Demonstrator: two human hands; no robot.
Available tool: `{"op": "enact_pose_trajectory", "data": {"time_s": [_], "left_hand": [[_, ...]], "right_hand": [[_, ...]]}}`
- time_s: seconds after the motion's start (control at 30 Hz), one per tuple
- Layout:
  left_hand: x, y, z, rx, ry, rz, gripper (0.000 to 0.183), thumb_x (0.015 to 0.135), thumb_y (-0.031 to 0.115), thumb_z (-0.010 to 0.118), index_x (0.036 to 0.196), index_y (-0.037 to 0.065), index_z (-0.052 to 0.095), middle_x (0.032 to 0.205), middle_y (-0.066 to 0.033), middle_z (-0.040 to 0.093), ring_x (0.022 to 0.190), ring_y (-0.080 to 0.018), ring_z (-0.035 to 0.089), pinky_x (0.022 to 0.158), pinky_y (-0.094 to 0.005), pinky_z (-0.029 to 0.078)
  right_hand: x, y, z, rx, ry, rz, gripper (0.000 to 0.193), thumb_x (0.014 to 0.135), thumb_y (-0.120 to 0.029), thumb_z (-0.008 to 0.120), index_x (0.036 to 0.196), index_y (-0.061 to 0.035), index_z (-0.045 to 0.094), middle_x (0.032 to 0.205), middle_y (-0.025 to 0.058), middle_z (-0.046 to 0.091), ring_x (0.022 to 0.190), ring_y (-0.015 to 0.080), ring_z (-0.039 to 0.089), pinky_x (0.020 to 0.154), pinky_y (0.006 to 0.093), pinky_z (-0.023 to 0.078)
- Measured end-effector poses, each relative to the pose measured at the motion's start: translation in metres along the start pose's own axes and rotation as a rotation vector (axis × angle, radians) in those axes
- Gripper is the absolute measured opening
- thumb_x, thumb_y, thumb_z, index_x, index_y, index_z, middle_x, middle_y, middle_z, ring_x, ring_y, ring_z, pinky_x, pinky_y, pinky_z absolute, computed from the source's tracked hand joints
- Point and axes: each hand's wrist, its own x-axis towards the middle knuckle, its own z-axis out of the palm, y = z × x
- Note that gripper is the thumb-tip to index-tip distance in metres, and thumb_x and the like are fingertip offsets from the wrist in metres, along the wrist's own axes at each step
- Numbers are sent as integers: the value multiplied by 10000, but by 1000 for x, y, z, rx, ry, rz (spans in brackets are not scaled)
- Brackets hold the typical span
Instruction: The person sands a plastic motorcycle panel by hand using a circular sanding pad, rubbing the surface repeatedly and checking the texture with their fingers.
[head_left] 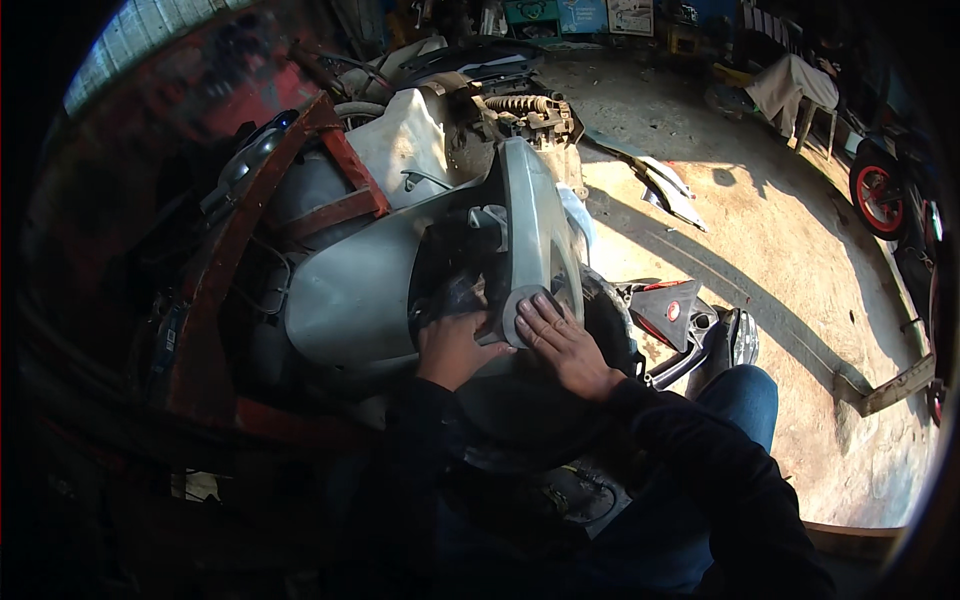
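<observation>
Our right hand (565, 348) lay flat, fingers stretched out and close together, pressing a thin grey disc (511, 318) against the lower end of a raised strip (528, 210) on a pale panel (350, 290). It pinned the disc rather than clenching it. Our left hand (455, 350) rested just beside it on the panel's near part, thumb stretched toward the disc; its other fingers fell into shadow, so we could not tell whether they gripped an edge or only leaned there.

The step looked to us like rubbing the surface. Done well, it called for even pressure through all the fingers, so that no single fingertip dug a groove, and for short strokes following the curve. Near the strip's edge we judged a lighter touch wise, since a thin rim could wear through quickly. The left hand served best as a brace, well spread and clear of the disc's path.

The panel sat in front of us, beside a rusty red frame (240, 230), and looked like moulded plastic: dull, smooth, grey-green, swelling into a broad rounded shell on the left. A dark opening (450, 270) parted that shell from the narrow, upright strip. The disc appeared matte and pliable. Beyond lay harder textures: a grimy coil spring (520, 103), a black triangular part (668, 312) and a rough, sunlit concrete floor (740, 240).
</observation>
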Motion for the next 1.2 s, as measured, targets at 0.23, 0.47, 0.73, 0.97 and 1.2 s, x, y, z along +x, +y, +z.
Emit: {"op": "enact_pose_trajectory", "data": {"time_s": [0.23,0.47,0.73,0.97,1.2], "left_hand": [[2,-21,54,-153,248,161,629,683,551,854,913,10,629,894,-192,703,833,-390,685,743,-452,519],[12,-12,40,-97,176,94,587,637,526,874,869,40,640,839,-170,693,791,-363,689,711,-447,534],[0,-30,34,-219,193,172,361,817,380,690,828,26,620,798,-200,659,761,-414,655,686,-478,507],[-5,-31,38,-271,288,100,422,1018,338,472,788,18,625,713,-224,613,704,-459,605,630,-510,450],[-6,-35,48,-120,284,-16,456,1028,320,470,757,9,664,733,-246,630,713,-474,614,650,-545,459]], "right_hand": [[37,49,-40,-65,-56,-237,577,922,-189,496,1488,-93,450,1610,76,347,1509,262,281,1222,506,243],[-26,87,12,-230,-211,-476,551,955,-188,471,1502,-130,444,1603,44,367,1497,229,311,1246,428,222],[0,60,-3,-196,-137,-596,568,915,-136,524,1468,-31,447,1574,54,410,1479,237,344,1230,440,271],[65,35,-55,-55,-8,-319,557,920,-171,501,1460,-40,470,1554,77,436,1480,254,346,1230,440,265],[102,43,-67,-67,153,-214,645,833,-164,582,1461,-59,475,1574,78,408,1500,280,304,1213,502,268]]}}
